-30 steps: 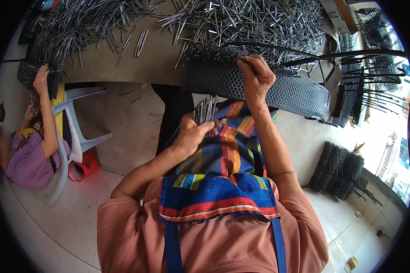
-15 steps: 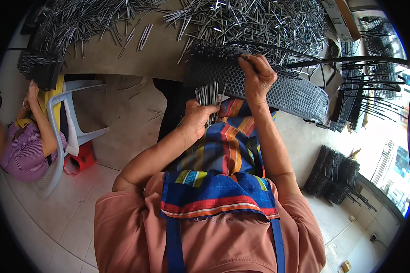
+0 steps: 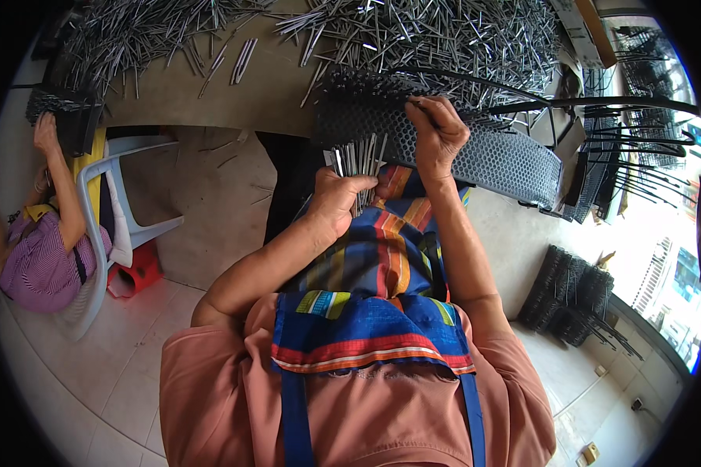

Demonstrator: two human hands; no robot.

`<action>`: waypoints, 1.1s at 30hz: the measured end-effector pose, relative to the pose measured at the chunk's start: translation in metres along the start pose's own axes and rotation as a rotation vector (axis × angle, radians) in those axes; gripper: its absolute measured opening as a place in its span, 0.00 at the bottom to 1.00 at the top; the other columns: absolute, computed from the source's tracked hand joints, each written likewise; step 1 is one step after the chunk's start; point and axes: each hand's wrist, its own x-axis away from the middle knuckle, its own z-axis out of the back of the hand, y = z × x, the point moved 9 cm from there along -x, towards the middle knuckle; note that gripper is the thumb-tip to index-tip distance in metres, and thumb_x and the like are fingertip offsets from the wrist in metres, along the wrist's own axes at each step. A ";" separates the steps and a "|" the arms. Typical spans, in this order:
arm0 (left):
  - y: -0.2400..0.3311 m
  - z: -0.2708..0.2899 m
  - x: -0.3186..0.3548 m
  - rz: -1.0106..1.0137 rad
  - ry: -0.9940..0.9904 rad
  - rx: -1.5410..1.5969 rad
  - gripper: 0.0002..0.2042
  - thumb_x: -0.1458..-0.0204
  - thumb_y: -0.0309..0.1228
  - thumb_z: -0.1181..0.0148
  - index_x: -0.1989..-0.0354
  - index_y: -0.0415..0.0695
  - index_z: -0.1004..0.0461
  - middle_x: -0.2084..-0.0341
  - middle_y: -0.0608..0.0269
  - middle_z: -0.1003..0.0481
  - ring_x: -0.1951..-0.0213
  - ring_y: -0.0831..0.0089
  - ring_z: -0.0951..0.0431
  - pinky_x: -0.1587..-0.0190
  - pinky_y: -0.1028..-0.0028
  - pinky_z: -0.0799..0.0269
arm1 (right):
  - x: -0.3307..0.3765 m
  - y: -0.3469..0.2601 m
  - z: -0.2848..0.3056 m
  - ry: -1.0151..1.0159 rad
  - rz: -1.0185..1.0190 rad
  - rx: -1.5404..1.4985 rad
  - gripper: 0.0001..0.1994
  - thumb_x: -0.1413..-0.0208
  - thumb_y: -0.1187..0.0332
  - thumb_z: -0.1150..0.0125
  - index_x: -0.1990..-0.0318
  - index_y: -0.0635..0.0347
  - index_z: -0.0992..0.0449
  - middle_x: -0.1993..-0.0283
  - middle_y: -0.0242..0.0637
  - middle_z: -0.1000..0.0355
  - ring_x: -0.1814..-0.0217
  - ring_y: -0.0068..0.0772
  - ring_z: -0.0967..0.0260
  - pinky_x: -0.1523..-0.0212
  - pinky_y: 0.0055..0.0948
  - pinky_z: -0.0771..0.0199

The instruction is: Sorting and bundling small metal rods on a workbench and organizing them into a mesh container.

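Note:
My left hand [image 3: 336, 204] is closed around a bundle of thin grey metal rods [image 3: 358, 156], which fan upward past the thumb. In front of me a long dark band full of round holes [image 3: 498, 159] runs along the table's near edge and curves down at the right. Dark rod ends [image 3: 358, 82] bristle from its left part. Over the upper edge of this band, my right hand [image 3: 444, 132] has its thumb and fingertips pinched together. Whatever is between those fingertips is too small to make out.
Loose metal rods [image 3: 444, 39] are heaped on the brown table [image 3: 249, 105]. At far left another person's hand [image 3: 47, 132] touches a similar dark piece [image 3: 74, 124]. A pale blue chair [image 3: 144, 152] stands there. Black wire racks [image 3: 568, 296] lie on the floor at right.
My right hand has shifted slightly left along the holed band, still pinched. My left hand keeps the rods nearly in place. The other person's hand has risen to the dark piece.

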 end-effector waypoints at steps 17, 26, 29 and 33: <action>0.003 0.009 -0.008 0.025 0.051 0.078 0.05 0.50 0.19 0.42 0.66 0.37 0.22 0.73 0.56 0.20 0.75 0.70 0.20 0.73 0.73 0.25 | -0.028 -0.009 -0.024 -0.160 0.034 0.340 0.05 0.54 0.75 0.33 0.68 0.63 0.18 0.72 0.39 0.22 0.73 0.29 0.24 0.70 0.24 0.28; 0.001 0.008 -0.009 0.039 0.025 0.072 0.05 0.49 0.22 0.39 0.65 0.39 0.22 0.73 0.58 0.20 0.74 0.71 0.21 0.72 0.73 0.25 | -0.010 -0.001 -0.014 -0.181 -0.016 0.514 0.08 0.50 0.72 0.35 0.61 0.58 0.17 0.68 0.39 0.21 0.69 0.34 0.22 0.67 0.25 0.26; 0.002 0.003 -0.009 0.037 -0.012 0.036 0.06 0.49 0.22 0.41 0.63 0.37 0.22 0.72 0.58 0.20 0.72 0.71 0.21 0.69 0.72 0.26 | 0.000 -0.005 -0.004 -0.070 0.094 0.439 0.09 0.48 0.73 0.35 0.59 0.62 0.18 0.70 0.40 0.23 0.71 0.30 0.24 0.68 0.23 0.28; 0.009 -0.007 -0.008 0.043 -0.096 0.043 0.07 0.50 0.20 0.40 0.62 0.37 0.22 0.71 0.56 0.20 0.73 0.69 0.20 0.71 0.71 0.24 | 0.024 0.017 0.003 -0.162 -0.298 0.150 0.06 0.50 0.71 0.33 0.66 0.64 0.20 0.74 0.38 0.24 0.72 0.23 0.27 0.71 0.24 0.30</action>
